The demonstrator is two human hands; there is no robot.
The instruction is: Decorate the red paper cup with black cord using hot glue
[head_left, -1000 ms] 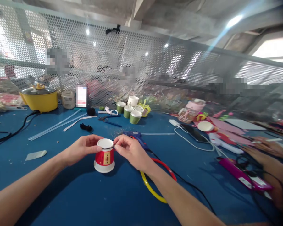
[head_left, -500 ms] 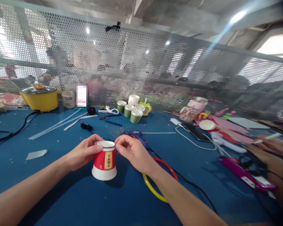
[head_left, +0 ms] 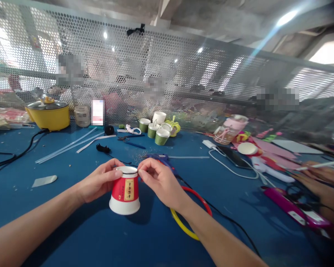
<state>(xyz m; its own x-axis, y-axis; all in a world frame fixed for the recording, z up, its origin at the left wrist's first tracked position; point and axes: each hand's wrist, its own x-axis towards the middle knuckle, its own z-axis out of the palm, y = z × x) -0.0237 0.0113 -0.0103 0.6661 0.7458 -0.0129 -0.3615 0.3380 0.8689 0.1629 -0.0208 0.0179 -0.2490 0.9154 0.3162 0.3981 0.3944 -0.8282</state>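
A red and white paper cup with a yellow label stands over the blue table, its narrower end up and its white flared end down. My left hand grips it near the top, thumb on the rim. Around the upper edge runs a thin black cord. At the cup's right side, the thumb and forefinger of my right hand pinch the cord close to the rim. Behind my hands the cord trails toward a small black bundle. A blue glue gun lies partly behind my right hand.
Green and white cups, pliers and a black spool are farther back. A yellow pot stands at left. Red and yellow tubing lies by my right forearm. At right are a phone and another person's hand.
The whole view has shifted slightly. My hands, the cup and the cord keep nearly the same positions relative to one another.
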